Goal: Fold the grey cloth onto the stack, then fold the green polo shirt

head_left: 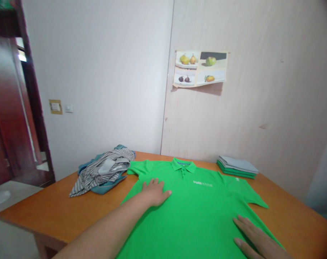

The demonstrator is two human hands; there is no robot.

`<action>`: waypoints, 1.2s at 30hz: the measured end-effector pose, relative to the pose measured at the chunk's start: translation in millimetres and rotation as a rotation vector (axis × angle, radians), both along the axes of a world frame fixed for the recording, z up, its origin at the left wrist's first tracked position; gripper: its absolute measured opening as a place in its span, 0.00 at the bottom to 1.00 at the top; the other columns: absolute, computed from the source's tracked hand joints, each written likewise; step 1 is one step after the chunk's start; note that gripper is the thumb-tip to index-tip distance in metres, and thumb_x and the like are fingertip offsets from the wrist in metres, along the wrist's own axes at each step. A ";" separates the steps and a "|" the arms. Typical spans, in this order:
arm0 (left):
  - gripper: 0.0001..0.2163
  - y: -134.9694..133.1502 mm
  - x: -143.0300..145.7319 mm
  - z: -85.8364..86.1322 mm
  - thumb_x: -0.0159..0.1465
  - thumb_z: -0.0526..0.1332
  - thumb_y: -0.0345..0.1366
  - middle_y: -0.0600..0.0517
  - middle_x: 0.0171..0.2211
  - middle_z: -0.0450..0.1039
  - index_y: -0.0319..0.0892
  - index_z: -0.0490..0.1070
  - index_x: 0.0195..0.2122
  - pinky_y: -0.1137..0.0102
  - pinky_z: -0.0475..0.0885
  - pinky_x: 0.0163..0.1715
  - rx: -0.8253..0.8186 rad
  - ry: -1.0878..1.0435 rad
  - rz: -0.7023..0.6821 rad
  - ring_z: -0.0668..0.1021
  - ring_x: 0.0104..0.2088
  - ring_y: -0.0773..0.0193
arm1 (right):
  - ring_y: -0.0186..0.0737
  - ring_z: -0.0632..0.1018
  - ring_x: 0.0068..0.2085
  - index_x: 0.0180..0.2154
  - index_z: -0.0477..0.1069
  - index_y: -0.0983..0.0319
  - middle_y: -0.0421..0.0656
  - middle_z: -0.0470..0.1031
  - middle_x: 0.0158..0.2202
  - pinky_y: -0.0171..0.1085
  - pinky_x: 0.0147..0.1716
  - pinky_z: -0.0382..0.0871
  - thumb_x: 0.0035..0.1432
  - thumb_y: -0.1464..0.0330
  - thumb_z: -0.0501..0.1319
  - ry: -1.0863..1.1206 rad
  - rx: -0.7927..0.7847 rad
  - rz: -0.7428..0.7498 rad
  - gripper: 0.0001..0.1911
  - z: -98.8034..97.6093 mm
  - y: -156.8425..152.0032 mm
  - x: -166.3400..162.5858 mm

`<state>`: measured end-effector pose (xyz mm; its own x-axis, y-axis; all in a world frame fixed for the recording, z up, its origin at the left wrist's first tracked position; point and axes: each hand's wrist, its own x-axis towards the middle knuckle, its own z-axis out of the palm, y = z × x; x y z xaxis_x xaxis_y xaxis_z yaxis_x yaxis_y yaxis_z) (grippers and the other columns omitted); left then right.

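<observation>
We have the green polo shirt (195, 216) spread front-up on the table (44, 212), collar away from us. Our left hand (154, 192) lies open and flat on its chest. Our right hand (256, 239), fingers straight, presses its near right part. We judge this to be smoothing; lifting an edge would call for pinching cloth. A crumpled heap (104, 172) lies left of the shirt, and a folded stack (237, 167) lies beyond its right sleeve.

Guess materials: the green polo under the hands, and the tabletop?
Green polo shirt: looks like matte knit fabric, perhaps cotton or polyester; it lies limp and flat with soft creases. Table: seems wood or wood-look laminate, orange-brown, smooth, low sheen; grain too blurred to tell which.
</observation>
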<state>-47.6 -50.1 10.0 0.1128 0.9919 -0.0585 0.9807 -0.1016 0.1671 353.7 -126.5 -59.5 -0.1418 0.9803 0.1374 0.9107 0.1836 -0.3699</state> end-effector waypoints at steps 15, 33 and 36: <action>0.21 49.3 -4.5 -22.6 0.68 0.50 0.50 0.42 0.53 0.71 0.44 0.71 0.53 0.56 0.66 0.54 0.319 -0.030 -0.091 0.72 0.54 0.49 | 0.51 0.78 0.51 0.45 0.78 0.56 0.44 0.81 0.48 0.47 0.53 0.69 0.59 0.52 0.56 0.255 0.007 0.138 0.21 61.7 116.2 -55.4; 0.22 51.8 -2.3 -33.2 0.68 0.49 0.51 0.43 0.56 0.70 0.46 0.70 0.54 0.50 0.62 0.56 0.324 -0.094 -0.072 0.69 0.58 0.45 | 0.33 0.71 0.20 0.49 0.75 0.64 0.39 0.74 0.21 0.31 0.21 0.63 0.56 0.70 0.59 0.324 -0.156 -0.023 0.18 67.7 277.0 -167.4; 0.21 50.4 -1.2 -31.4 0.68 0.49 0.51 0.42 0.56 0.69 0.46 0.70 0.54 0.50 0.61 0.56 0.312 -0.104 -0.069 0.68 0.58 0.44 | 0.34 0.73 0.22 0.47 0.76 0.63 0.39 0.73 0.20 0.32 0.24 0.64 0.53 0.71 0.61 0.287 -0.122 -0.016 0.18 59.5 286.4 -170.7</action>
<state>-48.8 0.3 -21.3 0.1695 0.9499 0.2625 0.9490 -0.2291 0.2164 183.0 159.9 0.0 -0.0992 0.9938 0.0507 0.7682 0.1088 -0.6309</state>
